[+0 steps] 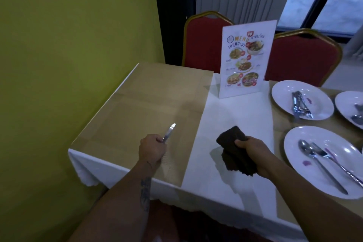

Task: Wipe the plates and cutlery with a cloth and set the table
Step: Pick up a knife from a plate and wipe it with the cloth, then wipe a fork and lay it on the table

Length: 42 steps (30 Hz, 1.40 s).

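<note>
Knife (pixel 170 131) gripped in left hand (pixel 152 149), cloth (pixel 231 138) clutched in right hand (pixel 247 146); menu stand (pixel 247 57) behind, plates (pixel 294 143) right.

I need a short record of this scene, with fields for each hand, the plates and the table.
left hand: grips a silver metal cutlery piece, type unclear
right hand: grips a dark brown folded cloth
plates: three white round plates at the right, steel cutlery in each
table: white cloth-covered table with a printed menu card standing
</note>
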Each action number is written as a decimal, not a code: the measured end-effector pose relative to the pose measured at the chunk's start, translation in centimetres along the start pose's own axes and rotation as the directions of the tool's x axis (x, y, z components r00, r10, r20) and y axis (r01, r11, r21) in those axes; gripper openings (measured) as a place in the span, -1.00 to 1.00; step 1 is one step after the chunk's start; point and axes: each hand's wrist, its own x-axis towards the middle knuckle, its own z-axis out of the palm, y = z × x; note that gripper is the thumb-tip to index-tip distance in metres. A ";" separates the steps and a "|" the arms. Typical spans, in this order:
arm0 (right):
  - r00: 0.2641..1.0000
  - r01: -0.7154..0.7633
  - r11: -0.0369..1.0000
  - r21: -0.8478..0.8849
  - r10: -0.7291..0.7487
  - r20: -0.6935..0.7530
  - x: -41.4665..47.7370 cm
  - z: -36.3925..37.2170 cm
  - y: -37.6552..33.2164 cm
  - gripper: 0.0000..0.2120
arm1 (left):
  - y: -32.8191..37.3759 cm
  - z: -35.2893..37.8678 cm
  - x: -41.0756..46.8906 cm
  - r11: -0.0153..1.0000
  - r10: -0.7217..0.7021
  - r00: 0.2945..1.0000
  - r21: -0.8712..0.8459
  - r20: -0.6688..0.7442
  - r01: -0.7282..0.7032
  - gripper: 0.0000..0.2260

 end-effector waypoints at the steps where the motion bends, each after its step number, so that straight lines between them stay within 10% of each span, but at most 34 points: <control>1: 1.000 0.000 1.000 0.002 0.000 0.004 0.1 0.0 0.0 -0.76 | -0.1 -0.1 0.0 1.000 0.002 1.000 -0.001 -0.005 -0.002 -0.93; 22: 0.990 0.004 0.997 0.080 -0.016 0.143 -0.3 -2.3 0.4 -0.72 | -1.0 -0.1 -0.3 0.983 0.070 0.997 0.169 -0.025 -0.065 -0.84; 27: 0.989 0.049 0.987 0.155 -0.070 0.130 -0.5 -4.1 0.5 -0.43 | 2.8 1.4 -0.3 0.968 0.166 0.985 0.201 -0.051 -0.153 -0.68; 29: 0.993 0.086 0.981 0.173 -0.098 0.063 -1.4 -5.9 0.5 -0.65 | 6.2 3.2 -0.8 0.960 0.243 0.969 0.155 -0.039 -0.234 -0.76; 42: 0.954 0.044 0.896 0.442 0.093 -0.284 -4.9 -24.5 4.2 -0.58 | 26.3 19.3 -14.7 0.819 0.531 0.706 -0.069 0.469 -0.570 -0.81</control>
